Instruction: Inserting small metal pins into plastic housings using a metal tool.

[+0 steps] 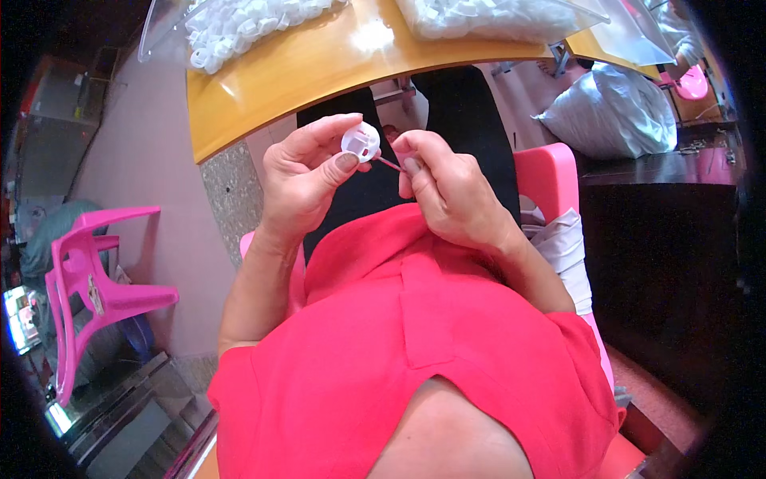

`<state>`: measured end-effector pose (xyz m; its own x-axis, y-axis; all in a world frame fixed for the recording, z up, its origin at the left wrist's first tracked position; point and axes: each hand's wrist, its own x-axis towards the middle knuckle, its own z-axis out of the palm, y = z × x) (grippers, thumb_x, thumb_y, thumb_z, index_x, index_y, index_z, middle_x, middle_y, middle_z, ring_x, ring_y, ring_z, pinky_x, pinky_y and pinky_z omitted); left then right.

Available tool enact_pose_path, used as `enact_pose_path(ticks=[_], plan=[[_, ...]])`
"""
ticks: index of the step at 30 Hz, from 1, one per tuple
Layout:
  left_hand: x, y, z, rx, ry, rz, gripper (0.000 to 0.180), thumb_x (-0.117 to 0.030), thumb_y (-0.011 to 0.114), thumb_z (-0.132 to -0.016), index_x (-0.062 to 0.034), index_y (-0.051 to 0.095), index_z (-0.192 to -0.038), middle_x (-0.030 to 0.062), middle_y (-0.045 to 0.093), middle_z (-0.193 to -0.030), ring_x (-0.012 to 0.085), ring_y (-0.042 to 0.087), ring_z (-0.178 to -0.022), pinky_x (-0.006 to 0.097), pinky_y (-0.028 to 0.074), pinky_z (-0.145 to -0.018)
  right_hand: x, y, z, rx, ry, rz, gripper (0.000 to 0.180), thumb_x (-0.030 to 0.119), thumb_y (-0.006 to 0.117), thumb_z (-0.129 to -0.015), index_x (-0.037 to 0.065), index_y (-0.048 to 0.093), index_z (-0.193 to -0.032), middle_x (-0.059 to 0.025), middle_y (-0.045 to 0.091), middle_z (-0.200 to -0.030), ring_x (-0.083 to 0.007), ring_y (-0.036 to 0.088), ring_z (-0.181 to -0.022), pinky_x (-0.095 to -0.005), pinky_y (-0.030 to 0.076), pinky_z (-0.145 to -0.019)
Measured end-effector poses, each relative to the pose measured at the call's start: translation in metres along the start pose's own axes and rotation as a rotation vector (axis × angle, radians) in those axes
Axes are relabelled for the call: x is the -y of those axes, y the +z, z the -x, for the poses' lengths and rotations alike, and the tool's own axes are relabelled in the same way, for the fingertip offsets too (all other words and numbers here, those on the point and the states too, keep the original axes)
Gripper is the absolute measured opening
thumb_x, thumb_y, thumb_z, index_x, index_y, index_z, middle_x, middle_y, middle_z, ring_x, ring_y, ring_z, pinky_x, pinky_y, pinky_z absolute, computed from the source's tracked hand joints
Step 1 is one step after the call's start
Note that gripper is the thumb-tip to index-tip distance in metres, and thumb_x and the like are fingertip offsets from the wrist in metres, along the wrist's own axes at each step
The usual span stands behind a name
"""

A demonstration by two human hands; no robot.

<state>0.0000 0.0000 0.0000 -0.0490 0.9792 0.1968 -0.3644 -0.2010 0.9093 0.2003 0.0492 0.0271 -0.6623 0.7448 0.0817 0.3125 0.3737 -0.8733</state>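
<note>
My left hand [307,164] pinches a small white plastic cap [361,142] between thumb and fingers, its hollow side turned up toward me. From the right, my right hand [447,180] grips a thin, reddish-pink stick-like tool [389,163] between thumb and forefinger. The tip of this tool meets the cap's right edge; whether it goes inside I cannot tell. Both hands are held above my lap, just short of the table edge. The tool's other end is hidden in my right fingers.
A yellow-brown table [271,100] spans the top. On it lie a heap of white plastic parts [247,32] and a clear tray [495,20] of more parts. A pink chair [96,287] stands at left; a silvery-white sack [610,112] sits at right by a dark surface [654,172].
</note>
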Motion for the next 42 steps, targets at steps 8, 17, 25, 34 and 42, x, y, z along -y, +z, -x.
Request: enact_pose_path(ticks=[8,17,25,34,42], plan=[[-0.0037,0.0035,0.002,0.023,-0.031,0.121,0.038,-0.003,0.065,-0.086,0.0045,0.055,-0.122,0.0161,0.065,-0.102,0.0227,0.065,-0.089,0.032,0.055,-0.075,0.0022,0.001,-0.0012,-0.128,-0.464,0.038,0.02,-0.003,0.061,-0.082,-0.002,0.056,-0.102,-0.0166,0.062,-0.084,-0.0296,0.064,-0.073,-0.034,0.051,-0.06],[-0.0044,0.0028,0.0026,0.075,0.003,0.096,0.036,0.0,0.064,-0.086,0.0037,0.056,-0.12,0.0163,0.064,-0.103,0.0229,0.065,-0.089,0.032,0.056,-0.075,0.0014,0.0015,-0.0017,-0.141,-0.436,0.183,0.024,-0.001,0.057,-0.081,0.001,0.055,-0.105,-0.0161,0.059,-0.071,-0.0322,0.062,-0.062,-0.0395,0.049,-0.051],[-0.0048,0.0047,0.0033,0.087,0.007,0.028,0.033,0.003,0.063,-0.085,0.0035,0.058,-0.118,0.0149,0.061,-0.105,0.0214,0.064,-0.09,0.031,0.055,-0.075,0.0001,0.0018,-0.0024,-0.099,-0.419,0.321,0.014,0.004,0.056,-0.082,0.004,0.054,-0.097,-0.0133,0.057,-0.064,-0.0308,0.061,-0.058,-0.0414,0.048,-0.049],[-0.0021,0.0043,0.0031,0.099,0.029,-0.05,0.031,0.005,0.061,-0.085,0.0034,0.059,-0.117,0.0147,0.06,-0.106,0.021,0.064,-0.091,0.03,0.055,-0.077,-0.0032,0.0016,-0.0036,-0.075,-0.381,0.294,0.014,0.004,0.055,-0.082,0.005,0.054,-0.096,-0.0147,0.058,-0.065,-0.0318,0.062,-0.06,-0.0419,0.049,-0.051],[0.0007,0.0073,0.0048,0.063,-0.017,0.044,0.029,0.004,0.059,-0.088,0.0039,0.058,-0.117,0.0156,0.063,-0.106,0.0205,0.064,-0.091,0.031,0.055,-0.078,0.004,0.0031,-0.0019,-0.046,-0.152,-0.091,0.012,0.003,0.055,-0.088,0.001,0.06,-0.098,-0.0187,0.061,-0.074,-0.0312,0.064,-0.067,-0.0352,0.049,-0.056]])
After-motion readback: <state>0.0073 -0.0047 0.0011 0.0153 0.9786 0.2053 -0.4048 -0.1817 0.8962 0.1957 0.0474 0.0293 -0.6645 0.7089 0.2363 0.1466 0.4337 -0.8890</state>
